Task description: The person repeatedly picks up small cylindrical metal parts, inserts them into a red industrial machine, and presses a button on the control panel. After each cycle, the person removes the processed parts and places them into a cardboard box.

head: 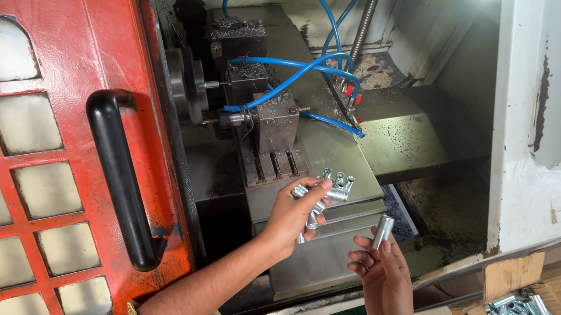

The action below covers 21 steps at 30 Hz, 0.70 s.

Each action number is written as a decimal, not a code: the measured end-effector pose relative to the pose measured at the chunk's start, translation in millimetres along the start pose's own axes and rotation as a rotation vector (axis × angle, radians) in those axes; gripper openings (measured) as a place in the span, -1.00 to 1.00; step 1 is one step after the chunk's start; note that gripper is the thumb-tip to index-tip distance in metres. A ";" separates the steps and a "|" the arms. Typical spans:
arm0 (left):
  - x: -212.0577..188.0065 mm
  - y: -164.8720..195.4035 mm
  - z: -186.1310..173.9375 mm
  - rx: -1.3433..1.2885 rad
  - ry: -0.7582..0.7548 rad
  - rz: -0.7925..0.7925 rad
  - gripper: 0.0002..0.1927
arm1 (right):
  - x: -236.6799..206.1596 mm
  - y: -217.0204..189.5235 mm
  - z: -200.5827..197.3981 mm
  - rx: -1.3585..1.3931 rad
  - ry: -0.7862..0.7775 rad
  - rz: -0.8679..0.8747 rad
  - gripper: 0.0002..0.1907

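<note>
A handful of small metal sleeves point(323, 192) is gripped in the left hand point(290, 218) while one sleeve point(383, 231) is pinched by the right hand point(384, 280), with a full cardboard box point(511, 275) at four o'clock unworked.

Brown cardboard box point(511, 273), lower right

The left hand point(290, 214) grips a bunch of metal sleeves point(326, 190) before the lathe point(266, 103). At its 4 o'clock, the right hand point(381, 276) pinches one sleeve point(383, 231). A box point(522, 275) of sleeves sits at 4 o'clock; the red door point(43, 107) at 9.
</note>
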<state>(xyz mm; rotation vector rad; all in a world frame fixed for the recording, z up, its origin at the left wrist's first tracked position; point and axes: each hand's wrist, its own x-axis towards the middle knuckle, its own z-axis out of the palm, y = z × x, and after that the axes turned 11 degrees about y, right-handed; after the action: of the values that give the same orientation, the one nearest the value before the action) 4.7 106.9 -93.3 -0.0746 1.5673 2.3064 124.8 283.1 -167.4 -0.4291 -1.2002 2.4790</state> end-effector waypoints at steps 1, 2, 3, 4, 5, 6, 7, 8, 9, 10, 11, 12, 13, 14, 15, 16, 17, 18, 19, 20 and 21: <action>0.1 0.3 -0.3 -0.001 0.003 0.000 -0.61 | 0.4 0.2 -0.3 -0.005 0.001 0.001 -0.64; 0.5 0.5 -0.6 -0.001 0.007 -0.002 -0.61 | 0.9 0.8 -0.6 -0.008 0.003 0.000 -0.64; 0.6 0.5 -0.8 -0.002 0.010 -0.004 -0.61 | 1.5 1.2 -1.1 -0.011 0.005 0.000 -0.63; 0.7 0.8 -1.0 -0.003 0.012 -0.008 -0.61 | 2.1 1.8 -1.3 -0.013 0.006 -0.001 -0.63; 0.8 0.9 -1.1 -0.004 0.013 -0.012 -0.61 | 2.7 2.3 -2.0 -0.017 0.009 0.001 -0.63; 0.6 1.4 -1.2 -0.004 0.014 -0.016 -0.61 | 3.1 2.8 -2.2 -0.021 0.012 0.004 -0.62; 0.5 1.6 -0.8 -0.003 0.015 -0.019 -0.61 | 3.7 3.3 -2.9 -0.026 0.016 0.006 -0.62; 0.3 2.3 -0.7 -0.002 0.016 -0.021 -0.61 | 4.1 3.8 -3.3 -0.023 0.016 0.009 -0.62; -0.1 3.1 -0.6 -0.001 0.017 -0.023 -0.62 | 4.4 4.4 -3.8 -0.021 0.016 0.011 -0.62; -0.4 3.9 -0.5 0.001 0.013 -0.025 -0.62 | 4.6 4.9 -4.5 -0.020 0.017 0.014 -0.62; -0.7 4.8 -0.3 0.003 0.009 -0.027 -0.61 | 4.8 5.4 -5.3 -0.017 0.021 0.018 -0.62; -1.0 5.6 -0.2 0.005 0.004 -0.029 -0.61 | 5.0 5.9 -6.2 -0.014 0.026 0.022 -0.62; -1.2 6.2 -0.2 0.006 0.009 -0.032 -0.61 | 5.2 6.6 -7.2 -0.011 0.030 0.026 -0.63; -1.2 6.7 0.0 0.007 0.014 -0.036 -0.62 | 5.5 7.0 -8.5 -0.015 0.032 0.026 -0.63; -1.3 6.7 -0.3 0.008 0.019 -0.041 -0.62 | 5.8 7.8 -9.8 -0.019 0.034 0.027 -0.63; -1.0 6.8 -0.1 0.009 0.021 -0.040 -0.62 | 6.5 8.3 -11.2 -0.024 0.036 0.027 -0.63; -0.3 6.6 -0.1 0.007 0.022 -0.039 -0.62 | 7.8 9.3 -12.4 -0.021 0.042 0.024 -0.64; 0.5 6.2 0.2 0.003 0.023 -0.040 -0.62 | 9.4 10.4 -13.5 -0.021 0.049 0.022 -0.65; 1.5 5.7 0.6 0.013 0.032 -0.043 -0.63 | 11.5 11.4 -14.5 -0.023 0.054 0.019 -0.66; 2.8 5.3 0.6 0.023 0.042 -0.044 -0.63 | 14.3 12.8 -15.3 -0.021 0.056 -0.004 -0.67; 4.9 5.6 0.5 0.034 0.053 -0.043 -0.64 | 18.1 14.5 -15.7 -0.017 0.054 -0.028 -0.69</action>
<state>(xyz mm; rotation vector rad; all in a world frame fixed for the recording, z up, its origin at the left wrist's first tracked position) -1.6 106.8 -89.3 -0.1608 1.6142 2.2613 112.5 293.4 -190.4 -0.4779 -1.1981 2.4200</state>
